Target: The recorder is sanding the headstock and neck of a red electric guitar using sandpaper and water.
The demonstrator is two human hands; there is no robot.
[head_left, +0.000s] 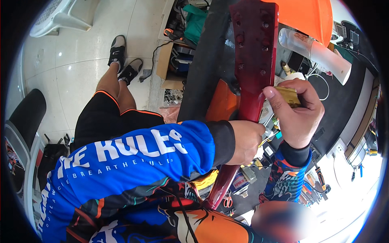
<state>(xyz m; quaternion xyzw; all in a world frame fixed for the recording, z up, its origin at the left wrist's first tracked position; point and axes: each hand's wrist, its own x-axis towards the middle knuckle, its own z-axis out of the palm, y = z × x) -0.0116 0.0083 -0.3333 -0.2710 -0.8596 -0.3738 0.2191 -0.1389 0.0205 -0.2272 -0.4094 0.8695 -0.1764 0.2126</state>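
The guitar neck [250,106] is over the dark surface [206,77], its long axis almost upright in view, with the headstock [253,46] pointing to the top. It is dark red and glossy, with two rows of holes in the headstock. The left hand [248,141], closed around the neck, hides its middle. A pale bottle [326,60] lies near the headstock. The right hand [298,115] pinches a gold sheet [288,96] beside the neck.

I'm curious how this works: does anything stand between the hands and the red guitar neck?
Nothing visible does. The left hand curls over the red guitar neck. The right hand pinches a gold sheet beside it, with nothing seen in the way; whether that hand touches the neck is unclear.
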